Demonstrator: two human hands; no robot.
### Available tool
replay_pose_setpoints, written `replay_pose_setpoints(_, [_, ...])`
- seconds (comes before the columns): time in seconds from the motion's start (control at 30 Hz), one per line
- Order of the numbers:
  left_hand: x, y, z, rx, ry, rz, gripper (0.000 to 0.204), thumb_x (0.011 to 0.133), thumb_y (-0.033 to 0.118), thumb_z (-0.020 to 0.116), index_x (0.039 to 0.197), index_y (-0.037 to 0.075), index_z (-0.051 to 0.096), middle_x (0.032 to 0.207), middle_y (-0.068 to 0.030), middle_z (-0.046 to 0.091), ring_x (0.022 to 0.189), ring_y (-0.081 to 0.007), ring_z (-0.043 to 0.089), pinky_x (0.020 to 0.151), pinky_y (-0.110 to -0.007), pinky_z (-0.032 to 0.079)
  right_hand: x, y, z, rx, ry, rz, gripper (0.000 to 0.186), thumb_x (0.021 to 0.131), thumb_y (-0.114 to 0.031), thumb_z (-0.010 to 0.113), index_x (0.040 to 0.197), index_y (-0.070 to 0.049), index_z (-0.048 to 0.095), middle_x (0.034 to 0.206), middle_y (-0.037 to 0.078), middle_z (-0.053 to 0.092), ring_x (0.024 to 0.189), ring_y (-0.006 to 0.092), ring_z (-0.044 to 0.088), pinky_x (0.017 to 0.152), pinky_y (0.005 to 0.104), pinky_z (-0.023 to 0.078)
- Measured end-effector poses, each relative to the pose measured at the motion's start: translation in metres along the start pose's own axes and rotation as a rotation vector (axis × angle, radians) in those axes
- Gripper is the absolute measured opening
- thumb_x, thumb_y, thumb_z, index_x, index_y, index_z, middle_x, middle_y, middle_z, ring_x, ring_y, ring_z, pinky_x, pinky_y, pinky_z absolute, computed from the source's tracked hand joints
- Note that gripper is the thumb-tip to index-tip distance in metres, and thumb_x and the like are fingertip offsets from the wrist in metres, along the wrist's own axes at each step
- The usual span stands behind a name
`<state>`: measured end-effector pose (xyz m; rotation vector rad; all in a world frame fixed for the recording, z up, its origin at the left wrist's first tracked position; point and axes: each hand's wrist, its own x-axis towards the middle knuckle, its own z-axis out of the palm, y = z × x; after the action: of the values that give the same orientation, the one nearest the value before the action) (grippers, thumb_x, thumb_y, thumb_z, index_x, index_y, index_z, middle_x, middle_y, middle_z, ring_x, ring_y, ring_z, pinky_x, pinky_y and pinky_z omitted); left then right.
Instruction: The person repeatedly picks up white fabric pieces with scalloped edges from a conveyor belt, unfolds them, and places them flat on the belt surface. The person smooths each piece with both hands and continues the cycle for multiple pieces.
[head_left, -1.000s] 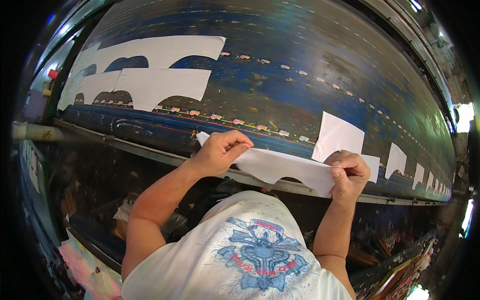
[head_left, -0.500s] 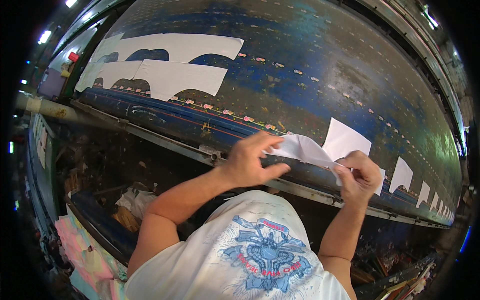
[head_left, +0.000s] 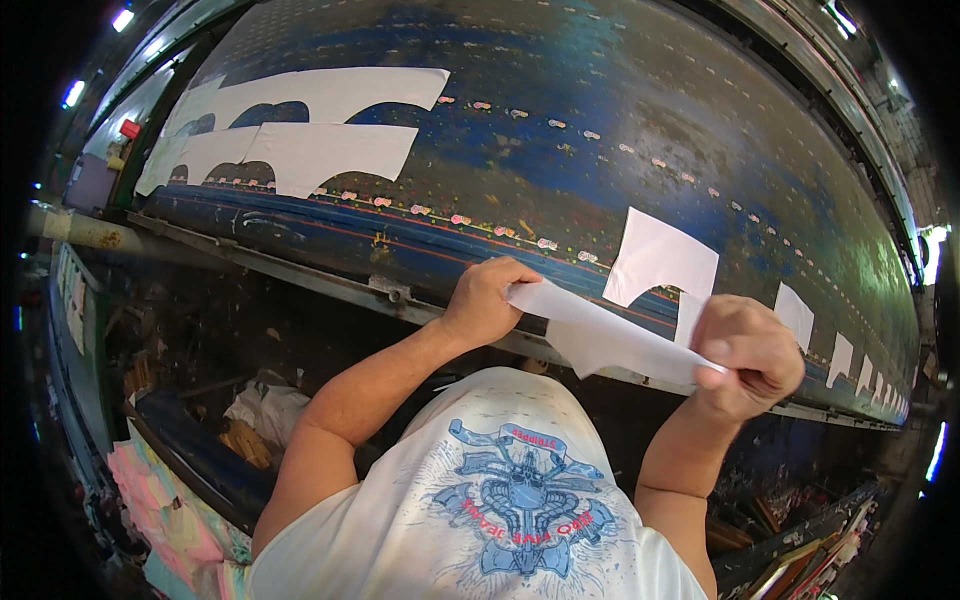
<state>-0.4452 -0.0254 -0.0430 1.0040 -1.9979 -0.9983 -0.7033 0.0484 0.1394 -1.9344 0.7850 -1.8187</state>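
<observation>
Between my hands a white cut fabric piece [head_left: 610, 340] is stretched, its lower edge hanging down near the table's front edge. My left hand [head_left: 490, 300] pinches its left end, closed. At the other end my right hand [head_left: 750, 358] is closed on a corner, the fingers slightly smeared by motion. Just beyond lies a similar white panel with a curved cutout [head_left: 668, 250], flat on the long dark printing table [head_left: 480, 160]. Overlapping white panels [head_left: 345, 155] lie in two rows at the far left of the table.
Small printed marks [head_left: 460, 219] run in rows along the table. Further white pieces [head_left: 793, 315] lie toward the right end. A metal rail [head_left: 300, 275] edges the table's front. Below left are a dark roller [head_left: 200, 455] and a stack of pink and pale green cloth [head_left: 165, 500].
The fabric has gone from crumpled to pulled out between my hands. My left hand has closed on its end, and my right hand has moved right. The view has shifted slightly.
</observation>
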Motion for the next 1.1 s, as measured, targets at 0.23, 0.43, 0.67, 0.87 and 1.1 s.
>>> replay_pose_setpoints(0.23, [-0.028,-0.007,-0.021,-0.345,0.026,-0.138,0.020,0.094,-0.006,0.075,0.112,0.000,0.080,0.100,-0.0110,0.078,0.092,-0.0188,0.076,0.082,-0.030,0.060,-0.032,-0.024,-0.079,0.173,0.120,-0.005,0.028,0.095,-0.027,0.091,0.093,-0.008,0.070,0.072,-0.001,0.055,0.056,0.0135,0.053,0.050,0.0264,0.042])
replay_pose_setpoints(0.43, [-0.063,-0.028,-0.114,-0.582,-0.063,-0.294,0.009,0.096,-0.010,0.070,0.101,-0.003,0.073,0.105,-0.0090,0.076,0.093,-0.0124,0.070,0.083,-0.029,0.058,-0.090,0.006,-0.100,0.082,0.250,0.273,0.031,0.099,-0.030,0.086,0.091,-0.007,0.067,0.093,0.011,0.061,0.078,0.0231,0.059,0.064,0.0312,0.051])
replay_pose_setpoints(0.67, [-0.078,0.004,-0.161,-0.825,-0.456,-0.521,0.022,0.084,-0.009,0.081,0.098,0.001,0.068,0.100,-0.0106,0.077,0.085,-0.0112,0.070,0.075,-0.026,0.055,-0.113,0.045,-0.084,0.131,0.366,0.470,0.031,0.102,-0.023,0.083,0.092,-0.002,0.062,0.077,0.009,0.063,0.068,0.0198,0.059,0.064,0.0344,0.049])
replay_pose_setpoints(0.87, [-0.063,0.016,-0.188,-0.317,-0.712,-0.506,0.025,0.087,0.003,0.086,0.111,-0.001,0.080,0.089,-0.0004,0.074,0.078,-0.0061,0.064,0.071,-0.026,0.051,-0.111,0.056,-0.092,0.209,0.362,0.463,0.027,0.102,-0.018,0.083,0.093,-0.002,0.063,0.078,0.007,0.064,0.070,0.0177,0.059,0.068,0.0322,0.049])
replay_pose_setpoints(1.1, [-0.007,-0.089,-0.226,-0.006,-0.147,-0.401,0.012,0.090,0.007,0.084,0.093,-0.002,0.079,0.084,-0.0043,0.075,0.076,-0.0102,0.065,0.070,-0.030,0.052,-0.131,0.135,-0.057,-0.083,0.510,0.879,0.014,0.102,-0.003,0.076,0.115,0.000,0.077,0.092,-0.001,0.069,0.077,0.0055,0.058,0.070,0.0226,0.047])
